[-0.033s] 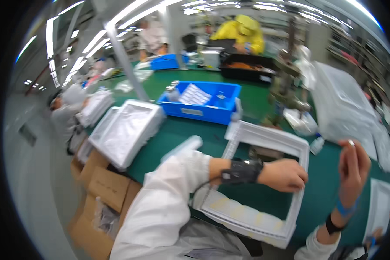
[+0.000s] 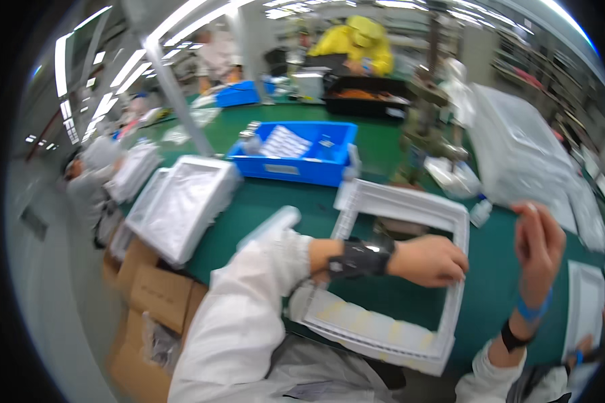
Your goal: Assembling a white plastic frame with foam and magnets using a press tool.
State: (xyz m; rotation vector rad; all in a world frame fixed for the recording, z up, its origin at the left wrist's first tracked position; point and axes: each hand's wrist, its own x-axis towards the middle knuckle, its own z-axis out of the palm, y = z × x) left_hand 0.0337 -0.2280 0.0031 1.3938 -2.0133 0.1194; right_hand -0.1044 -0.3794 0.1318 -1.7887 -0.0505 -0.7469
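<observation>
A white rectangular plastic frame lies on the green table in front of me, its middle open. My left hand reaches across that opening, its fingers closed at the right-hand bar of the frame; a black device is strapped to the wrist. Raised to the right of the frame, my right hand has its fingertips pressed together. Whatever they pinch is too small or blurred to name. Along the near side of the frame lies a whitish strip with yellowish marks. Part of a metal fixture shows through the opening.
A blue bin stands behind the frame, and stacked white frames lie to the left above cardboard boxes. A metal press, a small bottle and plastic-wrapped goods are at right. A person in yellow works across the table.
The whole view has shifted slightly, so the scene sits a little further left and higher. Both hands keep nearly the same pose.
</observation>
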